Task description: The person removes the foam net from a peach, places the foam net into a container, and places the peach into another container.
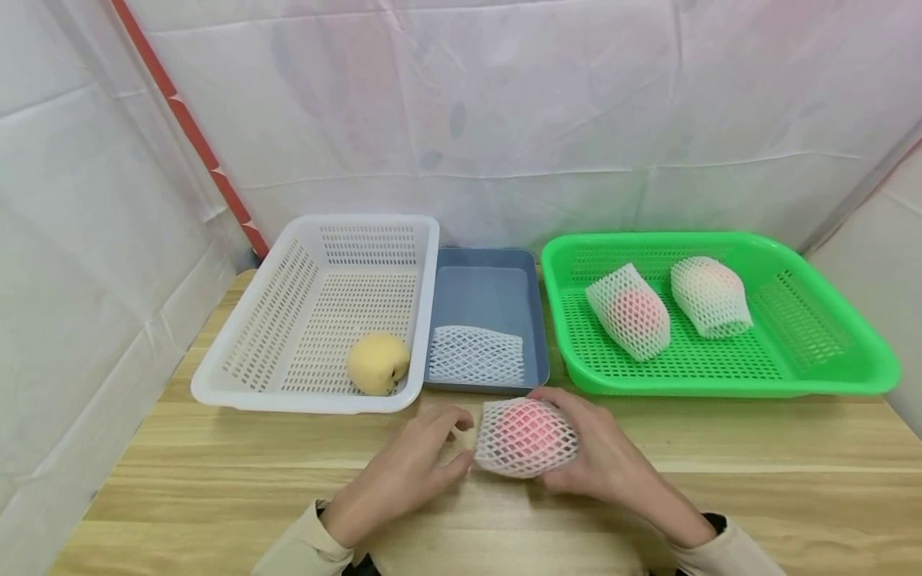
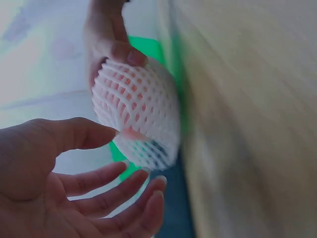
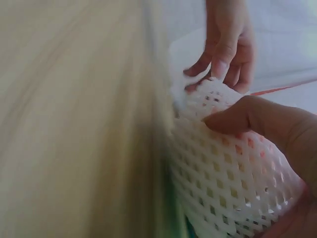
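My right hand (image 1: 594,448) grips a round pink-and-yellow fruit, probably a peach, inside a white foam net sleeve (image 1: 528,438), just above the wooden table. In the right wrist view, the thumb (image 3: 247,116) presses the net from one side. My left hand (image 1: 406,460) is at the sleeve's open end, fingers spread and slightly bent. Its thumb tip (image 2: 101,133) is at the net's edge in the left wrist view; whether it touches, I cannot tell. A bare yellow fruit (image 1: 378,364) lies in the white basket (image 1: 245,394), beyond the left hand.
Between the baskets stands a grey-blue tray (image 1: 486,288) holding flat white foam nets (image 1: 477,356). The green basket (image 1: 814,384) at right contains two netted fruits, one at left (image 1: 634,314) and another at right (image 1: 711,296). A white curtain (image 1: 504,104) hangs behind the table (image 1: 216,480).
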A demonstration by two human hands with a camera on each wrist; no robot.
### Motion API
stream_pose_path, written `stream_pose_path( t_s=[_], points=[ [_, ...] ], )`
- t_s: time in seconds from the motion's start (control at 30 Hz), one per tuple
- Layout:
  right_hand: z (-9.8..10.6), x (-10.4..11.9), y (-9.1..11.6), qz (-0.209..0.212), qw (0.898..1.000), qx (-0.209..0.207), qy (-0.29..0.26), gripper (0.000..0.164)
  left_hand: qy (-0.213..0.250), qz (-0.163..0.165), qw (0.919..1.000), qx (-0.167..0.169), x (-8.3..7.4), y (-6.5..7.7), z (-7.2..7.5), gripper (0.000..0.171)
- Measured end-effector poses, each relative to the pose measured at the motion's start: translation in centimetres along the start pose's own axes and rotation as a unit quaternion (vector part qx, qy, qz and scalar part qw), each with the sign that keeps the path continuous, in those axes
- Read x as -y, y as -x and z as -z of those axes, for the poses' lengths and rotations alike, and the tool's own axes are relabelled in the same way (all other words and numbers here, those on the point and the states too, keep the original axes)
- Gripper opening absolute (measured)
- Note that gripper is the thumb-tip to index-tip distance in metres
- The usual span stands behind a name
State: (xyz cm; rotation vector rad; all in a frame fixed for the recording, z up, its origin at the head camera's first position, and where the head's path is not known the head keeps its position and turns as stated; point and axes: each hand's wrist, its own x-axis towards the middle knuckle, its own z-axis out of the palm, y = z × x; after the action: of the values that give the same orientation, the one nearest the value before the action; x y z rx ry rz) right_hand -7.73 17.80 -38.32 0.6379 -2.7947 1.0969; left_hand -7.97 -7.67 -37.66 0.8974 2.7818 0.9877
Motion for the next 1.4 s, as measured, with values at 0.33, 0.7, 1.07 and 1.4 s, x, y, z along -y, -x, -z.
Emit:
stream_pose_path(
  t_s=[0.33,0.7,1.07,1.4],
  points=[
    [6.2,4.3,-1.1,0.075,0.996,-0.038,0.007,0.093,0.040,-0.136,0.9824,-0.122,-3.8,-0.9,5.4,0.026],
    [9.7,7.0,-6.1,0.115,0.990,-0.077,-0.023,0.091,0.098,-0.134,0.9698,-0.179,-3.9,-3.8,10.8,0.019],
    [8.8,6.7,-7.5,0.074,0.993,-0.054,-0.080,0.089,0.157,-0.069,0.9724,-0.159,-3.0,-4.5,10.7,0.016],
    [8.2,6.7,-7.8,0.078,0.993,-0.029,-0.088,0.087,0.202,-0.112,0.9537,-0.193,-3.0,-5.1,9.7,0.036]
  ],
)
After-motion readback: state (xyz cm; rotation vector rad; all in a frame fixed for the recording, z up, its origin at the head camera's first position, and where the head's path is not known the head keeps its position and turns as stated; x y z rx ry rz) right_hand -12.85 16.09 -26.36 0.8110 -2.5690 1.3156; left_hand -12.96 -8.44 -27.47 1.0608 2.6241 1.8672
